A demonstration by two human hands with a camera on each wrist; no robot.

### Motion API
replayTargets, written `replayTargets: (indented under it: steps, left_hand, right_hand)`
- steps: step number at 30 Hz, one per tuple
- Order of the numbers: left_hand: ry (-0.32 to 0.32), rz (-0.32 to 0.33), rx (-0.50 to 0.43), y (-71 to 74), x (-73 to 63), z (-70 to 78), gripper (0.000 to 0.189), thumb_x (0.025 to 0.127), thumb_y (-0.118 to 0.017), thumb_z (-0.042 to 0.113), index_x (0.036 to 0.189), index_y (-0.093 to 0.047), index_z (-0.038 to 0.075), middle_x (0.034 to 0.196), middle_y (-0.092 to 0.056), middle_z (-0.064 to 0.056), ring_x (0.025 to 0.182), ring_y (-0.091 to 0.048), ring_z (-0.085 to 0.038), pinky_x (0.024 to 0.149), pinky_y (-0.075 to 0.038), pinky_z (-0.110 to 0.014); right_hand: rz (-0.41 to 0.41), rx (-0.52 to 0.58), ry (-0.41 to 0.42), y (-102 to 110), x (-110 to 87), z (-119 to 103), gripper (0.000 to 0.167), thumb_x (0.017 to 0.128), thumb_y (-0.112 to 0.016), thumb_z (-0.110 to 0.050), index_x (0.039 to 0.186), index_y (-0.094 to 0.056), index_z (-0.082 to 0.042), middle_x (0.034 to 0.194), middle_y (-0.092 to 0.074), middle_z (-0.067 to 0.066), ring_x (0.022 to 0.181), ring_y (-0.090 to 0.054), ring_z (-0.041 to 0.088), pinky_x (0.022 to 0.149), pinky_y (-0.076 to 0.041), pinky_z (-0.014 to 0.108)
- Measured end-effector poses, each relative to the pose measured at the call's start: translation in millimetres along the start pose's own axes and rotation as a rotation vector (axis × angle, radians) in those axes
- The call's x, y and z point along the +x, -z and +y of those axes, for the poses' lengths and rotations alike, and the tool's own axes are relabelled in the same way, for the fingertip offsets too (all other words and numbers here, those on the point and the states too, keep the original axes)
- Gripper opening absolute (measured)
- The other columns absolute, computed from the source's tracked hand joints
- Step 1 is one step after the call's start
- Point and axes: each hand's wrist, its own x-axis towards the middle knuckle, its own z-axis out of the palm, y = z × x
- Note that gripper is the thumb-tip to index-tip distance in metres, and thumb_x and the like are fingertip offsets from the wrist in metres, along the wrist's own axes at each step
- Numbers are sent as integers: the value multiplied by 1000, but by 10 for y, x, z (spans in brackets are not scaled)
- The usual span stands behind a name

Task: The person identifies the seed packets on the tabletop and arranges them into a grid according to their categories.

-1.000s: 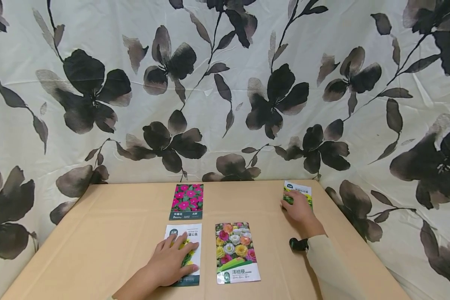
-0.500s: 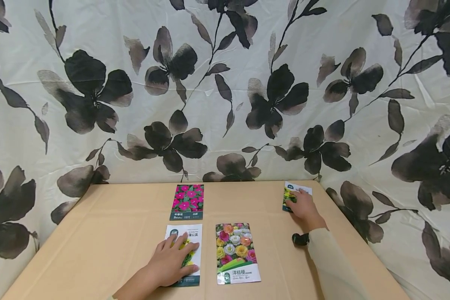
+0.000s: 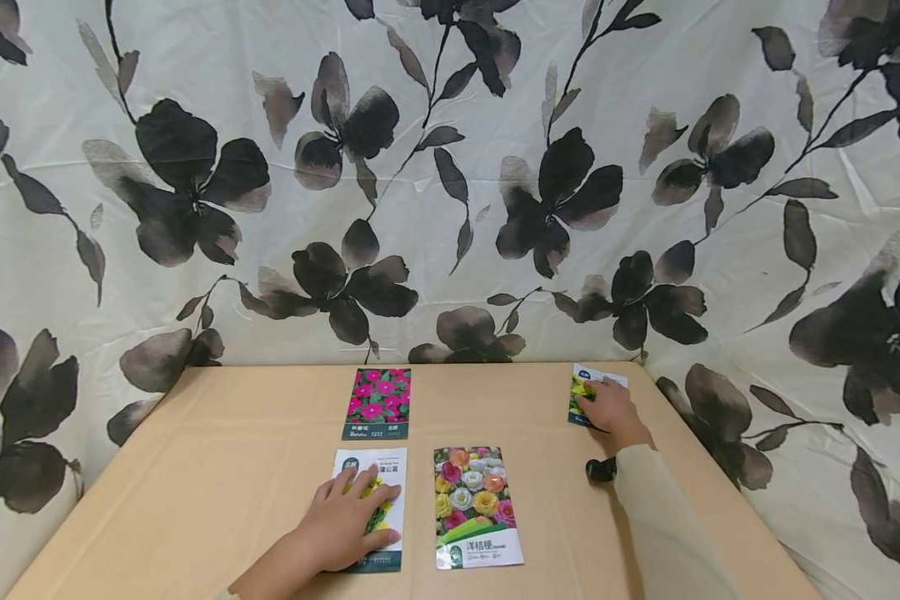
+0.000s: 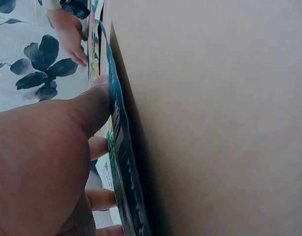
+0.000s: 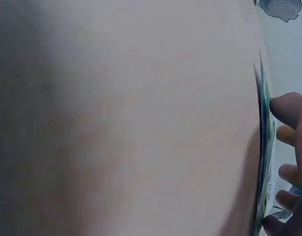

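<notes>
My left hand [image 3: 352, 521] lies flat, fingers spread, on a white and teal seed packet [image 3: 382, 562] with yellow flowers at the front middle. Its thumb and fingertips press the packet's face in the left wrist view. At the back right, my right hand [image 3: 615, 410] rests on another seed packet [image 3: 580, 392] with yellow flowers, covering its lower right part. In the right wrist view the fingertips touch this packet's [image 5: 266, 152] face, and two thin edges split apart at one end. Between the hands lies a seed packet of mixed roselike flowers [image 3: 476, 508].
A seed packet with magenta flowers [image 3: 377, 402] lies near the table's back edge, behind the left hand's packet. The light wooden table [image 3: 217, 467] meets a white cloth [image 3: 450, 208] with dark printed flowers at the back and right. A black wristband [image 3: 600, 471] sits by the right sleeve.
My right hand has shifted slightly to the right across its packet, uncovering more of the packet's left side. The left hand stays on its packet.
</notes>
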Motion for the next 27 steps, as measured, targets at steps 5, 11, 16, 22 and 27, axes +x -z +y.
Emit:
replayTargets:
  steps: [5,11,16,22,27]
  left_hand:
    - [-6,6,2,-7,6,-4,66,86,-68,67,142,-60,33,161,-42,-14,146,-33,-51,112,-26,-75]
    - [-10,7,3,-11,1,-8,67,86,-68,67,143,-60,32,161,-42,-14,146,-33,-52,112,-26,-75]
    - [-8,13,3,-4,-3,-12,67,86,-68,67,143,-60,32,161,-42,-14,146,-33,-51,112,-26,-75]
    - [-12,10,3,-2,-4,-7,67,87,-67,67,143,-59,31,161,-42,-15,146,-33,-52,112,-26,-75]
    - [-6,2,3,4,-1,-2,68,87,-67,67,144,-59,31,161,-42,-14,147,-32,-51,113,-26,-74]
  right_hand:
    - [-43,-2,-25,2,-10,-1,65,105,-47,-41,157,-36,-3,162,-23,35,148,-21,58,114,-30,71]
    - [-59,-13,-29,1,-11,-17,65,105,-47,-41,158,-35,-4,160,-25,35,147,-24,58,113,-31,72]
    - [-59,-20,-29,-10,-15,-35,65,106,-48,-41,159,-34,-6,159,-26,34,145,-27,58,111,-33,72]
    - [-65,-36,-18,-2,-32,-55,63,106,-47,-39,158,-36,-6,156,-30,34,139,-33,58,107,-36,73]
    - [-67,-54,-17,8,-44,-88,61,106,-45,-39,157,-36,-6,154,-32,34,136,-35,57,105,-35,74]
